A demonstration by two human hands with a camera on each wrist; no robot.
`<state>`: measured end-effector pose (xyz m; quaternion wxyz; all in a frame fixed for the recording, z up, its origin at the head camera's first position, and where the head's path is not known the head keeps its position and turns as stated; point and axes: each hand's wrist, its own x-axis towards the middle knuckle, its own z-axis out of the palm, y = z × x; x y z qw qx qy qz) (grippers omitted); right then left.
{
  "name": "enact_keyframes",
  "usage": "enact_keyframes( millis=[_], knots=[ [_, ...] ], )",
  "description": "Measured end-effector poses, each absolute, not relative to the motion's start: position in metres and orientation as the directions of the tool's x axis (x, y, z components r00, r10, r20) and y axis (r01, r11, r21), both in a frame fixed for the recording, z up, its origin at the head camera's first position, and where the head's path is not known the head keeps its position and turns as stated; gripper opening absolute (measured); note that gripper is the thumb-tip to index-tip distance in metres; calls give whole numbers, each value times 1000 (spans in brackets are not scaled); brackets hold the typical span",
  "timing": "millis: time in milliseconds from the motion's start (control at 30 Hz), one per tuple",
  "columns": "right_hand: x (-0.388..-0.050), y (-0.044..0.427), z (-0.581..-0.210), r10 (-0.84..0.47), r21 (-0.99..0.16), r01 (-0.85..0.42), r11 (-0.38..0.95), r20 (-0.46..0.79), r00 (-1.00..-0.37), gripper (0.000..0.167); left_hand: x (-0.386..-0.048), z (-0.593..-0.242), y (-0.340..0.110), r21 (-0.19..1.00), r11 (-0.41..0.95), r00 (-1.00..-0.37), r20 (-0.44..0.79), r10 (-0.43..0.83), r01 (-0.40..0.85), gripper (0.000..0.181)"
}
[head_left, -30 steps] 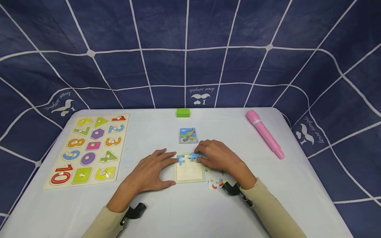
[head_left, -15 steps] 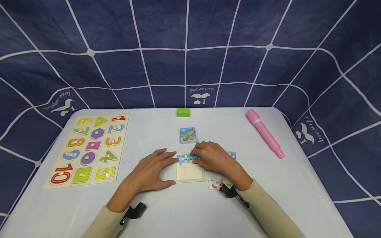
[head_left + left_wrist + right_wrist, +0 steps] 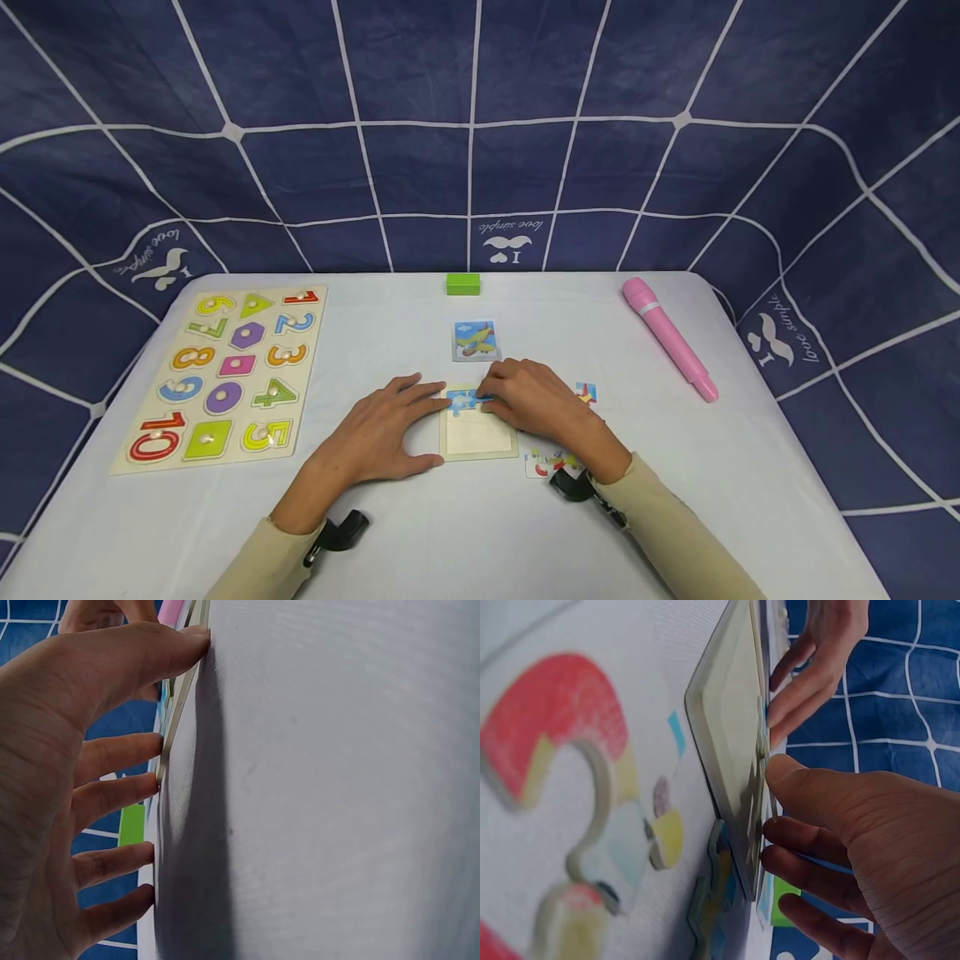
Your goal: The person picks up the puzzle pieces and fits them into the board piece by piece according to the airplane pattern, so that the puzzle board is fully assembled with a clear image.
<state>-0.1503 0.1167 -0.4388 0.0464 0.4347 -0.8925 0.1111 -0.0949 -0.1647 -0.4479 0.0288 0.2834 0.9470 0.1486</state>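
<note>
A square wooden puzzle tray [image 3: 480, 440] lies in the middle of the table, with blue jigsaw pieces [image 3: 459, 401] along its far side. My left hand [image 3: 375, 429] rests spread at the tray's left, its straight fingers and thumb touching the rim. At the far right corner, my right hand [image 3: 536, 402] pinches a jigsaw piece [image 3: 772, 799] between thumb and fingers; from the head, the hand hides much of it. Loose jigsaw pieces [image 3: 551, 463] lie right of the tray, partly under the right wrist, and another piece [image 3: 587, 392] shows beyond that arm.
An airplane picture puzzle [image 3: 475, 340] lies just beyond the tray, and a green block [image 3: 462, 284] sits at the far edge. To the left is a number-and-shape board [image 3: 225, 379]; a pink microphone-shaped toy [image 3: 670, 337] lies at the right.
My right hand has brought the blue piece down beside the piece at the tray's far left, then shifted slightly left. A loose piece beyond the right arm has come into sight. My left hand stays put.
</note>
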Motion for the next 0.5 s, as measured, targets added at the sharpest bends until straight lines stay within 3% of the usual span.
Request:
enact_keyframes(
  millis=[500],
  knots=[
    [-147,112,-442,-754,-150,-779,608,197,-626,14,-96,-449,-165,288,794,-834,32,552,536,79]
  ],
)
